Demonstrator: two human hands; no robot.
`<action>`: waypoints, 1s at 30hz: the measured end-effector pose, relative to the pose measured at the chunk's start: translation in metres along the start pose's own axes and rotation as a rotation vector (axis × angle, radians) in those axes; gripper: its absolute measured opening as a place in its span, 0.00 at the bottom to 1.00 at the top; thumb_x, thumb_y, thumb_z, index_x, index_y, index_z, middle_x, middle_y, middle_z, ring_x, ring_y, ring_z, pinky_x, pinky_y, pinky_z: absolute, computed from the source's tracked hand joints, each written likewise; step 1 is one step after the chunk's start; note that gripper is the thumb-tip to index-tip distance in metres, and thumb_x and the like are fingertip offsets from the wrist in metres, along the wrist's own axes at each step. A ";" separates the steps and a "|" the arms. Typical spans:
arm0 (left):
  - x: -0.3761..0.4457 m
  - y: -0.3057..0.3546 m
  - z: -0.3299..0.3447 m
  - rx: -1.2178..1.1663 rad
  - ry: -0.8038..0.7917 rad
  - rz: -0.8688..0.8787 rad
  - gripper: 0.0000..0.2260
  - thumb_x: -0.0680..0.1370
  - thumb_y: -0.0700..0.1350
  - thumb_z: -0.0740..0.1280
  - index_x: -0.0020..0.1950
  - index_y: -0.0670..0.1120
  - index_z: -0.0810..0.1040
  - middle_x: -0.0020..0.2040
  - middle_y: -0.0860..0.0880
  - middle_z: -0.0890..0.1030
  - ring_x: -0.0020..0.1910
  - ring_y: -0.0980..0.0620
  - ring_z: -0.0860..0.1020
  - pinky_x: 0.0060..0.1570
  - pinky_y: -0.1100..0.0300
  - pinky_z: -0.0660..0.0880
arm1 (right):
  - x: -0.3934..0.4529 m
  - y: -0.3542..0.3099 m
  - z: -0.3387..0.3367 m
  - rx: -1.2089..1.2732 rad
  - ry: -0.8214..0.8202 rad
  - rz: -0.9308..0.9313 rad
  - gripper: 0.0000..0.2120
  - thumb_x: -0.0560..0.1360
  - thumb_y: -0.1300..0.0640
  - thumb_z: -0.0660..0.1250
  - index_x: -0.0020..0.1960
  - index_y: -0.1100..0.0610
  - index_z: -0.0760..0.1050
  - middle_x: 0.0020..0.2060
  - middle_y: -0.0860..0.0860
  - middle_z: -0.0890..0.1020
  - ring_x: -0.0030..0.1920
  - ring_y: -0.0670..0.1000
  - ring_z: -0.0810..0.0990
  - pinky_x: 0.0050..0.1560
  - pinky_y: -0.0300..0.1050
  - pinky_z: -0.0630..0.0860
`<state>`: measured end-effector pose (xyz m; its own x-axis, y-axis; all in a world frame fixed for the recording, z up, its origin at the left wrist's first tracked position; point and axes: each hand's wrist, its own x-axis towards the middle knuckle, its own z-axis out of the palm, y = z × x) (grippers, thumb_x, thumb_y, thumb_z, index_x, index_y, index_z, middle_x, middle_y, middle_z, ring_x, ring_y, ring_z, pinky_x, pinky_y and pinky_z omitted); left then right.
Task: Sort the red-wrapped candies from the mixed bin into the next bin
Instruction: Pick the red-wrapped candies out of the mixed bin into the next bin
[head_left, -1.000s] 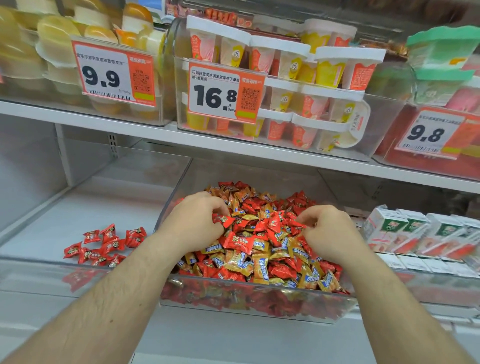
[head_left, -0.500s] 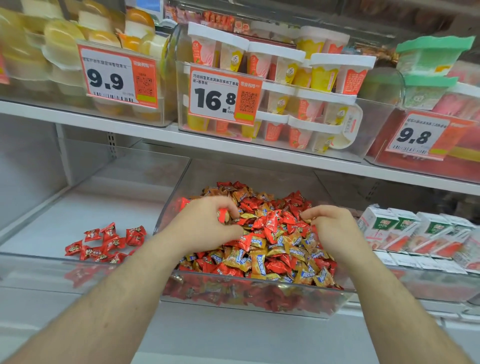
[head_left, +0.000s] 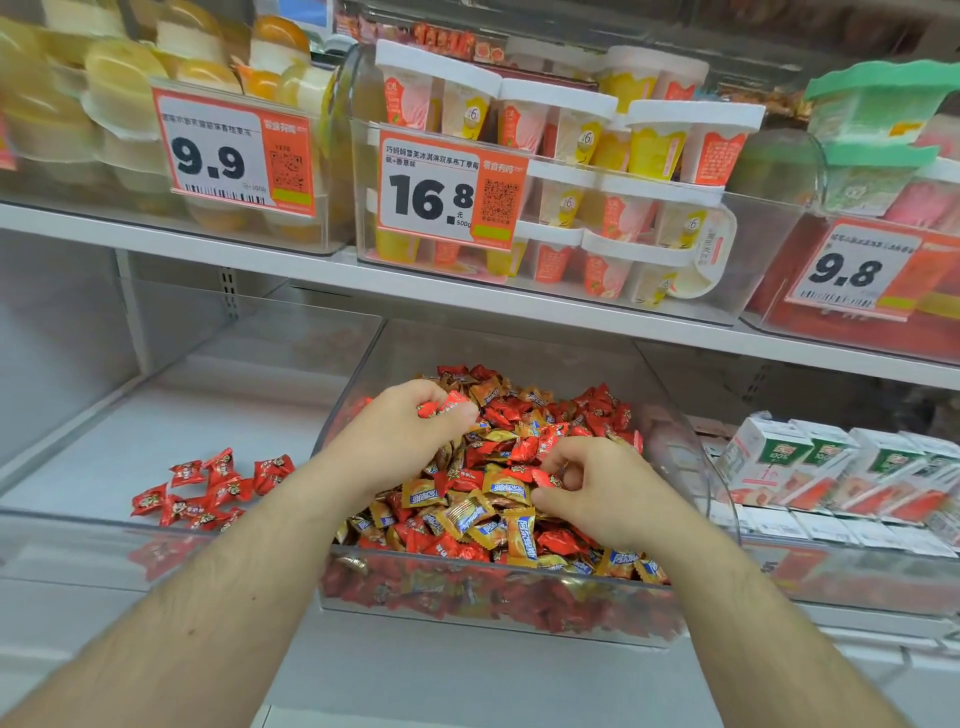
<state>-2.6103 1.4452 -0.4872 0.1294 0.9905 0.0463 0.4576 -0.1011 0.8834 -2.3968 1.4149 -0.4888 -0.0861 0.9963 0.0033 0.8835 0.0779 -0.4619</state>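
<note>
Spanning the frame's upper half, a shelf (head_left: 519, 306) carries tubs with price tags. Below it, centre frame: clear mixed bin (head_left: 493, 608), heaped with red and gold candies. Lower left: next bin (head_left: 78, 540), a small cluster of sorted red candies (head_left: 208, 486) near its front wall (likely dropped there for short reach). Left hand (head_left: 395, 441) hovers over the heap, fingers curled round a red candy (head_left: 441, 405), probably collecting before transfer. Right hand (head_left: 608, 493) pinches at another red candy (head_left: 545, 478) in the heap; grip not confirmed.
</note>
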 end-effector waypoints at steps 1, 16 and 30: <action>0.000 0.000 0.000 -0.100 -0.001 -0.037 0.12 0.78 0.55 0.66 0.47 0.47 0.77 0.37 0.50 0.78 0.32 0.54 0.73 0.33 0.60 0.68 | -0.002 0.001 -0.001 0.006 -0.001 -0.004 0.08 0.73 0.47 0.72 0.48 0.48 0.75 0.36 0.45 0.73 0.35 0.44 0.71 0.35 0.40 0.69; 0.002 -0.002 0.001 0.572 -0.233 0.107 0.11 0.72 0.56 0.74 0.53 0.62 0.78 0.61 0.59 0.78 0.46 0.57 0.78 0.51 0.58 0.77 | -0.005 -0.001 -0.017 0.570 0.309 0.241 0.12 0.71 0.67 0.62 0.45 0.52 0.77 0.45 0.50 0.82 0.40 0.49 0.76 0.38 0.45 0.70; 0.004 -0.006 0.005 0.752 -0.255 0.187 0.20 0.75 0.53 0.71 0.66 0.62 0.74 0.63 0.56 0.73 0.63 0.51 0.72 0.59 0.52 0.75 | 0.022 -0.002 0.006 -0.050 0.159 0.143 0.15 0.72 0.52 0.71 0.58 0.43 0.79 0.47 0.46 0.79 0.38 0.48 0.74 0.38 0.40 0.71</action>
<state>-2.6082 1.4490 -0.4950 0.4175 0.9083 -0.0257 0.8648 -0.3885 0.3180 -2.4028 1.4361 -0.4934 0.1121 0.9902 0.0829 0.9036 -0.0668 -0.4232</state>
